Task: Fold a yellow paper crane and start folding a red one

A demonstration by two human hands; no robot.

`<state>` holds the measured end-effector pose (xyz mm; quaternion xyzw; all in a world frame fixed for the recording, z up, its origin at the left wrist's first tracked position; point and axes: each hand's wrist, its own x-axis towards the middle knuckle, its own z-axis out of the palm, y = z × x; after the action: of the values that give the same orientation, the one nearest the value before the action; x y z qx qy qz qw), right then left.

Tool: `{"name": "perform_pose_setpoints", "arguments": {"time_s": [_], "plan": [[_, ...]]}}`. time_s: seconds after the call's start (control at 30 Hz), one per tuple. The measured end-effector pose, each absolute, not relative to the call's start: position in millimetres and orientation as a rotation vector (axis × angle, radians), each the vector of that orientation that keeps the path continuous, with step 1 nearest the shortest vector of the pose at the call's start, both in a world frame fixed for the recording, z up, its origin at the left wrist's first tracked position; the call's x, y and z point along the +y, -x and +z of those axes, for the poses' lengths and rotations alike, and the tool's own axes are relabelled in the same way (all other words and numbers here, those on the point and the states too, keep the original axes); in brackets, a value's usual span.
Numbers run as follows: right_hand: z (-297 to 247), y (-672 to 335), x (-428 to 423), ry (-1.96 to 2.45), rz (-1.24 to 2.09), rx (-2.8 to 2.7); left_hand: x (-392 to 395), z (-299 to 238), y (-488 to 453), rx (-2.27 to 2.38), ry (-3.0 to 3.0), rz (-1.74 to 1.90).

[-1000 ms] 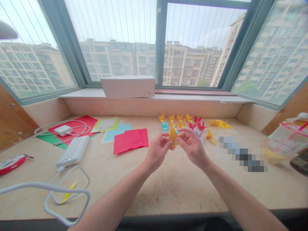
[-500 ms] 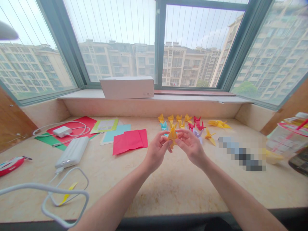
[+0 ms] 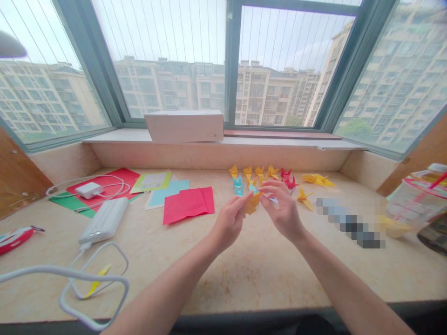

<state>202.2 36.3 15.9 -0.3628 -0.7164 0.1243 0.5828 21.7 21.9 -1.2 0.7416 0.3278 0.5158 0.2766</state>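
Note:
Both my hands meet over the middle of the stone counter (image 3: 244, 274). My left hand (image 3: 228, 221) pinches a small folded piece of orange paper (image 3: 252, 204) from the left. My right hand (image 3: 284, 209) grips the same piece from the right, fingers curled over its top. Just behind the hands stands a cluster of several finished paper cranes (image 3: 260, 176) in yellow, red, blue and lilac. A folded red sheet (image 3: 188, 204) lies flat to the left of my hands.
Coloured paper sheets (image 3: 159, 188), a white charger (image 3: 89, 190) with cable and a white power bank (image 3: 104, 221) lie at the left. A white box (image 3: 184, 125) sits on the window ledge. A clear plastic container (image 3: 415, 197) stands at the right edge.
The orange paper piece has sunk lower between my hands and tipped over. My right hand's fingers have risen and curled over it; my left hand's fingers now stretch toward it.

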Motion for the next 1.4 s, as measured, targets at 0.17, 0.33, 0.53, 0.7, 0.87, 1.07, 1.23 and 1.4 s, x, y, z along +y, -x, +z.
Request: {"name": "perform_pose_setpoints", "arguments": {"time_s": [0.17,0.33,0.53,0.7,0.87,1.07,1.23,1.4], "plan": [[14.8,-204.5,39.5,0.867,0.288,-1.728,21.6,0.8,-21.1,0.911,-2.053,1.367],[14.3,-207.4,42.7,0.865,0.331,-1.747,23.6,-0.3,-21.0,0.923,-2.058,1.328],[17.0,-211.7,45.0,0.847,0.451,-1.778,23.1,-0.7,-21.2,0.938,-2.073,1.299],[15.1,-212.1,45.8,0.848,0.457,-1.783,21.1,0.4,-21.5,0.949,-2.083,1.296],[14.0,-210.6,44.7,0.853,0.455,-1.790,18.3,1.8,-24.0,0.973,-2.062,1.328],[17.3,-207.5,39.0,0.836,0.461,-1.828,19.8,0.7,-24.4,0.959,-1.981,1.342],[15.1,-207.2,38.0,0.788,0.435,-1.882,20.7,0.4,-23.4,0.932,-1.940,1.343],[11.9,-206.3,37.9,0.761,0.386,-1.873,21.9,-0.5,-24.9,0.942,-1.896,1.326]]}}
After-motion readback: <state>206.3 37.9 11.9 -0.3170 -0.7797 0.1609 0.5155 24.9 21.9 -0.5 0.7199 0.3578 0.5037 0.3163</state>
